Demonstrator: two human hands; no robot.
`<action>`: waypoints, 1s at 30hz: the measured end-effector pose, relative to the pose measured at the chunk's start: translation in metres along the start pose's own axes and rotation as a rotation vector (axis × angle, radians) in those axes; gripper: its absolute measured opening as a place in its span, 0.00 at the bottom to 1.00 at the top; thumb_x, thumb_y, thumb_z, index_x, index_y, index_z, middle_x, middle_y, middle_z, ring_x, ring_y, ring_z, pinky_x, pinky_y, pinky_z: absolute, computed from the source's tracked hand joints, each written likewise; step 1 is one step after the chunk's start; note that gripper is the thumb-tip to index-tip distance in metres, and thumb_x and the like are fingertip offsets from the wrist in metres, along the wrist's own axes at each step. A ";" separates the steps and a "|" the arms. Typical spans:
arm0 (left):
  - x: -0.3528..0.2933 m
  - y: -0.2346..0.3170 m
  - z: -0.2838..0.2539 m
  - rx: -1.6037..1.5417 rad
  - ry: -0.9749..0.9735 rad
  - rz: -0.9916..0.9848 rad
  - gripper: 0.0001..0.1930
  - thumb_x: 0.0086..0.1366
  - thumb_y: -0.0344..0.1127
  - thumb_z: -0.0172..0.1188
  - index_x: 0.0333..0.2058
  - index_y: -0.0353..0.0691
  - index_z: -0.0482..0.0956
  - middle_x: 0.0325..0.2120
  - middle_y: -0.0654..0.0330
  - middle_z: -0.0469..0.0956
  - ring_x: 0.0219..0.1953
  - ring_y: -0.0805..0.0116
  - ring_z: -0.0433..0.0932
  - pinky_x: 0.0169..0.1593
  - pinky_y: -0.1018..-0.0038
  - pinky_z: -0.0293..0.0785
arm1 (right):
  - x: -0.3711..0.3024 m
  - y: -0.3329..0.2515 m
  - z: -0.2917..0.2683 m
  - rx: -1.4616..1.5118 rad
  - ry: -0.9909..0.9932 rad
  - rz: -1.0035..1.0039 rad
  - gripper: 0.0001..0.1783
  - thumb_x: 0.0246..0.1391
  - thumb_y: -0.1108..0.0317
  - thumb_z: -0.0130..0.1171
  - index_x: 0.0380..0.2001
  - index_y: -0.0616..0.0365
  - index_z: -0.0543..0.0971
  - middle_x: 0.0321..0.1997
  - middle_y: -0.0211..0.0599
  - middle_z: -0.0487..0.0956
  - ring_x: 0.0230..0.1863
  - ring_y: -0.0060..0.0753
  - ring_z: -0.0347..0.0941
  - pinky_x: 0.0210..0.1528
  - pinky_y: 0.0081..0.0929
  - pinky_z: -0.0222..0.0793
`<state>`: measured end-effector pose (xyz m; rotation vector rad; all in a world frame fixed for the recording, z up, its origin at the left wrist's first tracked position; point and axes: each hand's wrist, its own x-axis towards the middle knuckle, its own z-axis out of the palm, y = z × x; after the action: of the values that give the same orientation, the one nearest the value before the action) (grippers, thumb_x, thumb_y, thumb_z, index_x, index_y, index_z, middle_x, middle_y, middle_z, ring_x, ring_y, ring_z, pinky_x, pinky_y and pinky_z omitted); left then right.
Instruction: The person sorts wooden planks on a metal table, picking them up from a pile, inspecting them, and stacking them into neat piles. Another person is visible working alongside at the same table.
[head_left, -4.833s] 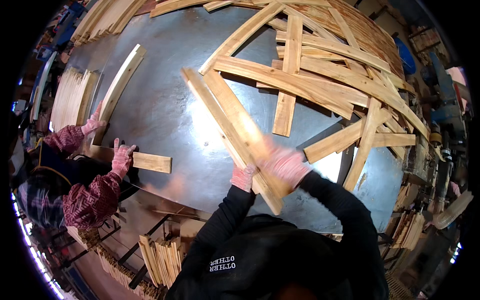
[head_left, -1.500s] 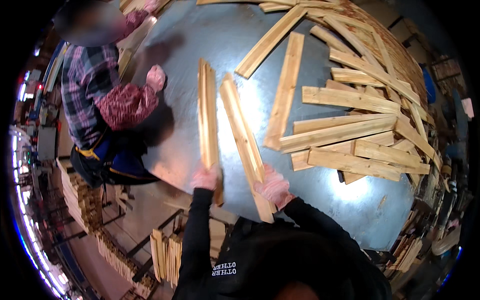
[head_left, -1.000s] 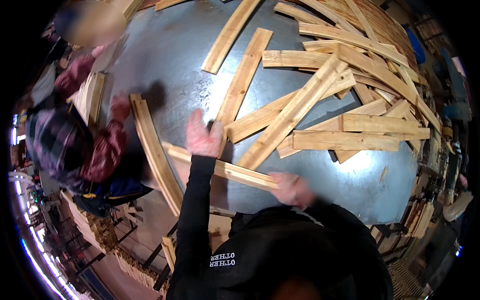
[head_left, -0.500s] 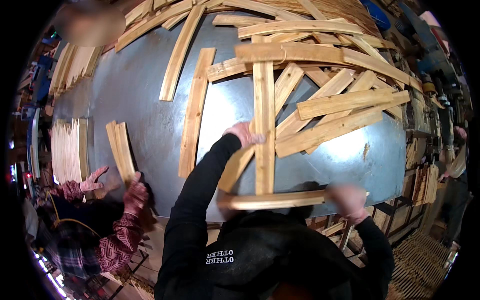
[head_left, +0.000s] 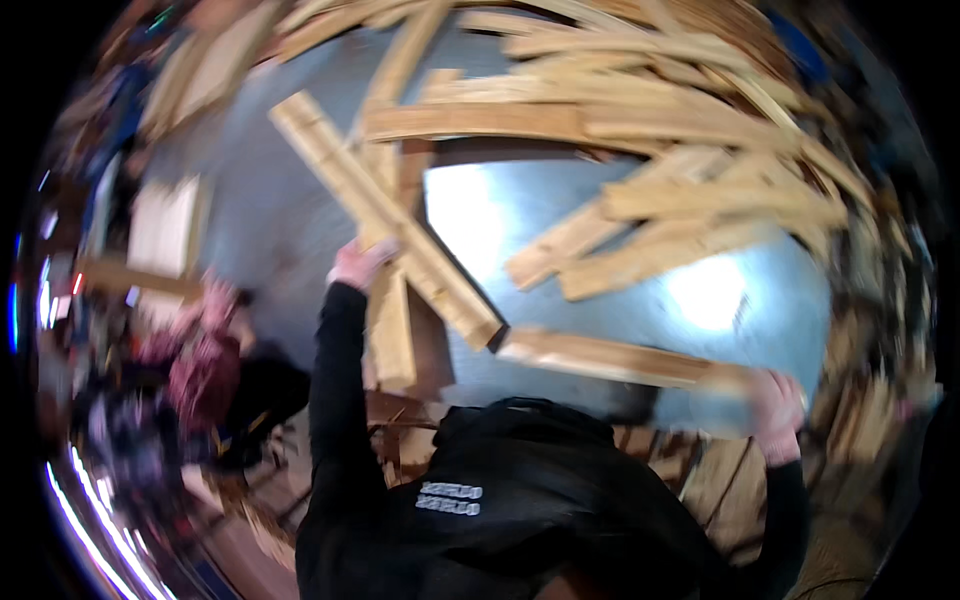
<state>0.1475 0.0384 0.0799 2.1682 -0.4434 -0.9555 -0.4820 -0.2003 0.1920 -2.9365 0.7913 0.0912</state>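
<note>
My left hand [head_left: 362,262] is closed on the edge of a long wooden board [head_left: 345,180], which slants across other boards on the metal table [head_left: 262,215]. Beneath it lies another board [head_left: 392,345], pointing toward me. At the right, my right hand [head_left: 778,405] grips the end of a shorter wooden board [head_left: 610,358]. That piece lies roughly crosswise near the table's front edge, its far end close to the slanted board's tip. Motion blurs the right hand and the board end in it.
A loose heap of boards [head_left: 690,205] covers the table's right and back. To the left, a co-worker's hands [head_left: 212,305] hold a board [head_left: 140,278] beside a stack of upright-edged pieces [head_left: 165,225]. More wood [head_left: 860,420] stands beyond the right edge.
My left hand has moved left, swinging its board from upright in the picture to a slant. My right hand has gone right with its board. The co-worker's board has turned and shifted left.
</note>
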 end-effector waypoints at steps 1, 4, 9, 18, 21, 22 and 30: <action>-0.005 0.004 -0.011 0.086 0.042 -0.005 0.24 0.58 0.48 0.68 0.45 0.34 0.81 0.34 0.59 0.84 0.35 0.70 0.80 0.43 0.71 0.76 | -0.018 0.020 0.020 -0.018 0.058 0.027 0.30 0.40 0.74 0.61 0.53 0.59 0.75 0.50 0.41 0.78 0.50 0.51 0.73 0.52 0.45 0.69; -0.004 0.007 -0.029 0.219 0.070 0.054 0.26 0.56 0.52 0.69 0.44 0.35 0.81 0.34 0.59 0.84 0.35 0.69 0.80 0.44 0.68 0.76 | -0.016 0.034 0.089 0.164 0.247 0.295 0.29 0.51 0.71 0.61 0.58 0.61 0.73 0.51 0.44 0.78 0.51 0.50 0.73 0.55 0.44 0.69; -0.030 -0.057 0.045 -0.304 0.116 0.002 0.26 0.56 0.51 0.71 0.45 0.35 0.81 0.35 0.59 0.84 0.36 0.69 0.80 0.43 0.72 0.75 | 0.146 -0.126 0.107 0.875 0.349 0.398 0.27 0.53 0.65 0.63 0.57 0.59 0.75 0.50 0.46 0.79 0.52 0.48 0.76 0.56 0.37 0.71; -0.037 -0.095 0.175 -1.015 0.287 -0.117 0.31 0.65 0.53 0.64 0.59 0.40 0.66 0.45 0.61 0.76 0.46 0.70 0.75 0.50 0.71 0.72 | 0.269 -0.243 0.161 0.286 -0.112 -0.120 0.38 0.55 0.53 0.60 0.66 0.55 0.65 0.67 0.47 0.68 0.66 0.49 0.66 0.68 0.38 0.61; -0.036 -0.075 0.177 -1.020 0.252 -0.050 0.34 0.65 0.51 0.65 0.62 0.40 0.62 0.46 0.59 0.75 0.46 0.69 0.74 0.51 0.71 0.72 | 0.288 -0.246 0.136 0.311 -0.272 -0.119 0.44 0.52 0.54 0.62 0.69 0.57 0.58 0.64 0.53 0.70 0.64 0.52 0.67 0.66 0.39 0.62; -0.045 -0.058 0.182 -1.158 0.272 0.014 0.33 0.64 0.48 0.65 0.61 0.40 0.61 0.47 0.57 0.75 0.48 0.67 0.74 0.52 0.68 0.73 | 0.300 -0.249 0.134 0.368 -0.269 -0.110 0.46 0.51 0.54 0.62 0.69 0.58 0.56 0.62 0.55 0.71 0.63 0.54 0.68 0.65 0.40 0.64; -0.073 -0.062 0.121 -1.204 0.103 -0.064 0.20 0.61 0.28 0.63 0.52 0.32 0.71 0.39 0.55 0.80 0.38 0.66 0.81 0.42 0.72 0.81 | 0.327 -0.288 0.098 0.562 -0.724 -0.432 0.44 0.54 0.45 0.55 0.65 0.63 0.59 0.56 0.60 0.74 0.55 0.59 0.74 0.56 0.42 0.71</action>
<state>0.0104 0.0638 0.0146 1.1112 0.2403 -0.8075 -0.0576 -0.1041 0.0908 -2.2092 0.0476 0.7091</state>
